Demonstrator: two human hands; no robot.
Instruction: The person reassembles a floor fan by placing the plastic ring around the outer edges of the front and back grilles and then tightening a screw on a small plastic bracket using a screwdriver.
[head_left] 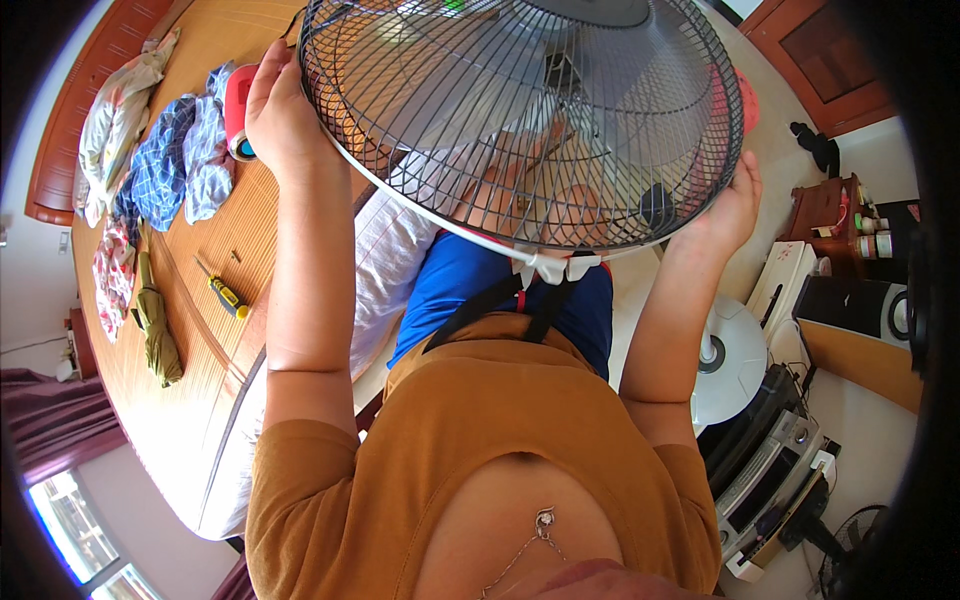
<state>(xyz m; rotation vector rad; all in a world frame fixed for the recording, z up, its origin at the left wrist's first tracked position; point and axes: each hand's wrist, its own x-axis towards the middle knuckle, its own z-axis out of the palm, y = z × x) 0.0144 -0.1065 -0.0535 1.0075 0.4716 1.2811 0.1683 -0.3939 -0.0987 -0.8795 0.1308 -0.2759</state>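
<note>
Clearly, both hands are busy with one thing, a round fan cage (540, 190) of dark wires with a white rim, which is in the air over the person's lap. The left hand (288, 125) is at its left edge, and its grip is closed on the rim, with the fingers pointing upward. The right hand (722, 218) holds the opposite edge; its grip is also closed on the rim, though a part of the fingers is hidden behind the wires. A white clip (550, 268) is at the near side of the rim, above the blue shorts (455, 285).

To the left, on the bed (215, 365) with its brown mat, lie a yellow and black screwdriver (228, 297), a small dark piece (236, 256) near it, a long olive bundle (156, 325) and some clothes (165, 165). A red round object (237, 108) is just beside the left hand. To the right, below the right forearm, a round white base (738, 385) is on the floor, near a silver and black device (770, 480).
</note>
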